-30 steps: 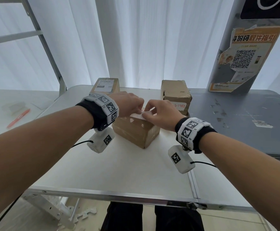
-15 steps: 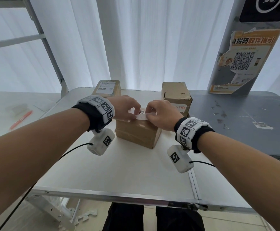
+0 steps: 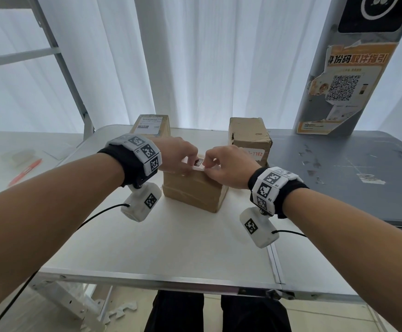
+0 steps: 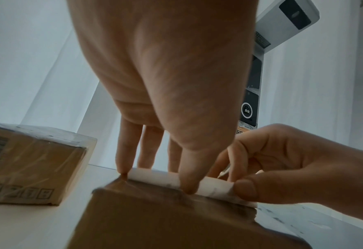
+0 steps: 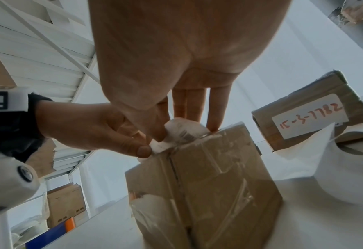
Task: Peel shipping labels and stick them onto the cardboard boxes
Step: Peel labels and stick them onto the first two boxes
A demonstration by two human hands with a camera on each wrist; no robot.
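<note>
A brown taped cardboard box stands mid-table. A white shipping label bows upward over its top front edge. My left hand pinches the label's left end, thumb against the box top. My right hand pinches the right end, thumb on the label's face and the other fingers reaching down behind it. Most of the label is hidden under the fingers in the head view.
A labelled box stands at the back left, a box marked 15-3-1782 at the back right. The white table adjoins a grey table. A postered pillar rises behind; an orange pen lies far left.
Both hands have drawn closer together over the box top, and the label between them now bows up with its printed face showing. The box has turned slightly.
</note>
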